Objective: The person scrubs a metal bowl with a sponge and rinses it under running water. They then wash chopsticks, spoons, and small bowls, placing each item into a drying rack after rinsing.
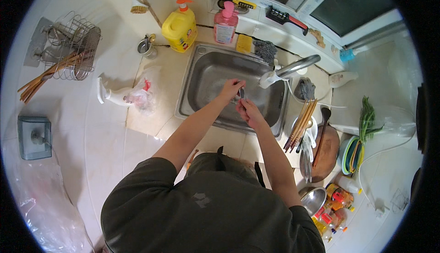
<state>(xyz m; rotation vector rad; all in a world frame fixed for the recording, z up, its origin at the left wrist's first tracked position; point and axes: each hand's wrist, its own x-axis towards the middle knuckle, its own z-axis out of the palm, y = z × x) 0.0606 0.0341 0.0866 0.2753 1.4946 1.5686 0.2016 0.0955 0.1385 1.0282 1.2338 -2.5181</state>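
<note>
My left hand (231, 89) and my right hand (251, 112) are close together over the stainless steel sink (209, 98). Between them is a small, narrow metal utensil (241, 93), gripped near its upper end by the left fingers and lower down by the right ones. Its exact kind is hard to tell because the fingers cover much of it. To the right of the hands, the chrome faucet (299, 64) reaches away from the basin on a white base. Behind the sink's back rim lie a yellow sponge (244, 43) and a grey scouring pad (265, 51).
A yellow detergent jug (179, 28) and a pink soap bottle (225, 26) stand behind the sink. Left of it lies a white spray bottle (118, 95) beside a plastic bag (147, 93). Chopsticks (302, 124) and a round wooden cutting board (328, 153) crowd the right side.
</note>
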